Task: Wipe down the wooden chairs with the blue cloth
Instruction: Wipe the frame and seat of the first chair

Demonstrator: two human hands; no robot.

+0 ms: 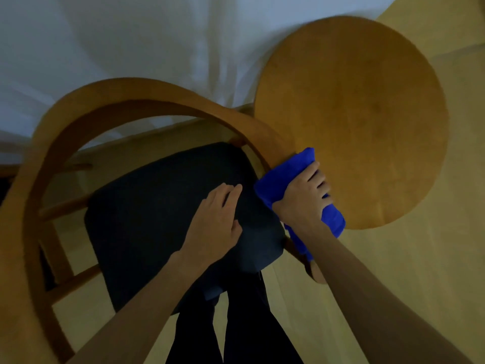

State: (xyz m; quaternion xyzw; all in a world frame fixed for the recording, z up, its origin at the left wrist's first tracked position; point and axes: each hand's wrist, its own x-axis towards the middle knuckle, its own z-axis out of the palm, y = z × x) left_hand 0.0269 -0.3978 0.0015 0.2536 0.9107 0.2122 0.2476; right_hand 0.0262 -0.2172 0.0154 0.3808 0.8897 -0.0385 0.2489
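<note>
**Blue cloth wrapped round chair's curved arm as free hand steadies the seat**

A person standing over a wooden chair (86, 106) grips the blue cloth (282, 179) in the right hand (301, 199), its fingers (316, 179) curled and clamped over the bunched fabric where the bentwood rail sweeps down on the chair's right side. Folding the cloth around the rail, rather than laying it flat, appears meant to cover the top and both edges of the curve in a single pass. One end of the cloth pokes out above the hand and the other trails below the wrist, along the lower stretch of the arm.

The left hand (219, 216) lies palm-down on the dark padded seat (147, 219), fingers together and holding nothing; it most likely braces the chair so the rubbing does not push it across the pale floor (420, 271).

A round wooden counter (351, 114) stands just beside the chair on the right, its edge close behind the wiping hand, which leaves little room for the stroke. White curtains (131, 43) hang beyond. The rest of the curved back rail, arching away to the left, would seem still to need the cloth.
</note>
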